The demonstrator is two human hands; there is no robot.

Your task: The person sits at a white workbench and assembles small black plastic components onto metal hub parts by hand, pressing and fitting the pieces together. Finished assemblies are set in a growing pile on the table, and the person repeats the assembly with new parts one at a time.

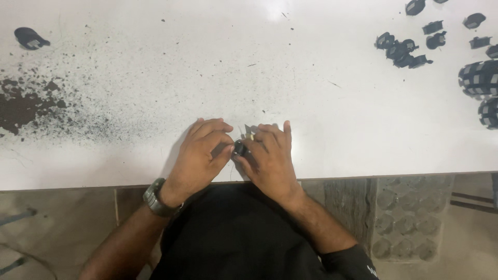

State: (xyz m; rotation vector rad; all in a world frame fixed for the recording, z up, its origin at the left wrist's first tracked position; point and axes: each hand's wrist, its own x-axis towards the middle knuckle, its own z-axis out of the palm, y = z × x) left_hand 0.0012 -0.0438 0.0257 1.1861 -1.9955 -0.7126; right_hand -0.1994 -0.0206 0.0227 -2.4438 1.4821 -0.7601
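Black shirt [233, 233] fills the bottom centre of the frame, nearest the camera; both forearms rise from it toward the tabletop edge. A grey wristwatch [154, 198] sits on the left wrist.

Left hand [199, 155] and right hand [270, 158] meet at lower centre, resting on the white tabletop [321, 119] just inside its near edge. Between them is a small black part [239, 148], pinched by the left thumb and curled fingers on one side and the right thumb and forefinger on the other. Both hands are closed around it, fingers bent. Most of the part is hidden by the fingers; its shape cannot be made out. A tiny pale speck shows just above it, too small to identify.

Upper right: a scatter of loose black parts [404, 49], well apart from the hands. Right edge: stacked black-and-white pieces [480, 78], cut off by the frame. Upper left: one lone black piece [30, 38]. Left edge: a dark powder stain [23, 106] with fine black specks spreading toward centre.

No labels or packages legible.
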